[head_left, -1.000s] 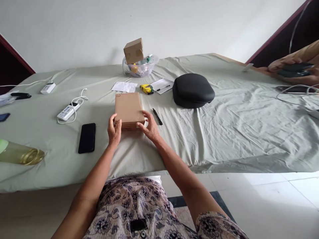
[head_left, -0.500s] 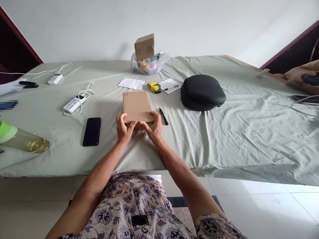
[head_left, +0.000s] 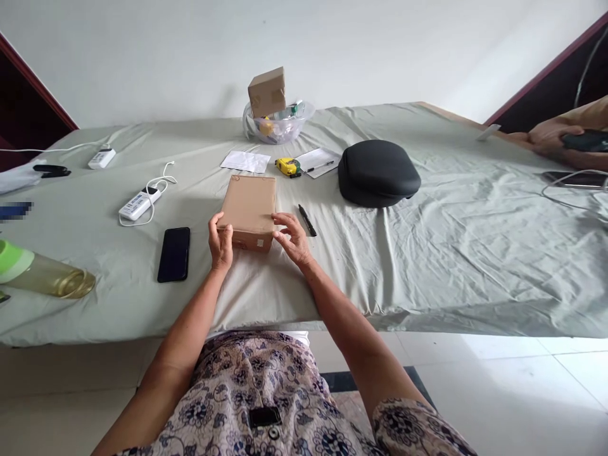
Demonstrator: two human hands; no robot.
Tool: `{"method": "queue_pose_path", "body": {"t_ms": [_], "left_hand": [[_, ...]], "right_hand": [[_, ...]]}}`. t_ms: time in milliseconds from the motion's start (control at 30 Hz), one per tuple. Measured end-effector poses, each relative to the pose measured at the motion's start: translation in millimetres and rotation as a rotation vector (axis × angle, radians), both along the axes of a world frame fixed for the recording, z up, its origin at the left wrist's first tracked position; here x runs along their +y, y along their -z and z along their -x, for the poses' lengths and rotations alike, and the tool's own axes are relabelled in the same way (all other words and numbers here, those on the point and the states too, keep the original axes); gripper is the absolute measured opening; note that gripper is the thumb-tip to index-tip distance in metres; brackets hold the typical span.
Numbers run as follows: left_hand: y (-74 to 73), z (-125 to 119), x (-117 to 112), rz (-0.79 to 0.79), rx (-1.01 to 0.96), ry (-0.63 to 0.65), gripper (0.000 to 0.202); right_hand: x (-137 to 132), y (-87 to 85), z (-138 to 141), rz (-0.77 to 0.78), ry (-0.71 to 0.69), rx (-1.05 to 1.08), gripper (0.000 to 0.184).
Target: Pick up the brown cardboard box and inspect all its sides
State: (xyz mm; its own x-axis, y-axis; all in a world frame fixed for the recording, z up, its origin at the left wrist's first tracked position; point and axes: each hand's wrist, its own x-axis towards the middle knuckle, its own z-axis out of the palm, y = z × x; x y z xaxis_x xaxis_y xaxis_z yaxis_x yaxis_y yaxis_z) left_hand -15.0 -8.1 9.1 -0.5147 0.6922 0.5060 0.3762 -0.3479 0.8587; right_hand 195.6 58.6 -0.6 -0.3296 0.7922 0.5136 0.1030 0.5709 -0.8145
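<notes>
A closed brown cardboard box (head_left: pixel 249 206) lies on the cloth-covered table in front of me, slightly turned, with a small white square on its near side. My left hand (head_left: pixel 221 244) is closed around its near left corner, thumb on the front and fingers along the left side. At the right side, my right hand (head_left: pixel 292 237) has its fingers apart, the fingertips at the box's edge. Just beyond that hand is a black marker pen (head_left: pixel 307 220). A black phone (head_left: pixel 173 254) lies to the left of my left hand.
Behind the box are papers (head_left: pixel 246 161), a yellow tape measure (head_left: pixel 287 166) and a plastic basket (head_left: pixel 289 131) with another box (head_left: pixel 267 93) in it. A black case (head_left: pixel 379 174) sits to the right, a power strip (head_left: pixel 137 204) and bottle (head_left: pixel 52 273) left. Another person's hands (head_left: pixel 560 136) show far right.
The box has turned slightly and shifted left, showing more of its near side. My thumbs have moved apart from the middle of the front, and my right hand's fingers have spread.
</notes>
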Motion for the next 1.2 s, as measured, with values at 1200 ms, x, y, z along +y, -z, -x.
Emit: {"method": "queue_pose_path", "body": {"t_ms": [1200], "left_hand": [[-3.6,7.9,-2.1,0.019,0.305,0.020,0.078]], "right_hand": [[22.8,-1.1,-12.7,0.099,0.538,0.213,0.053]]}}
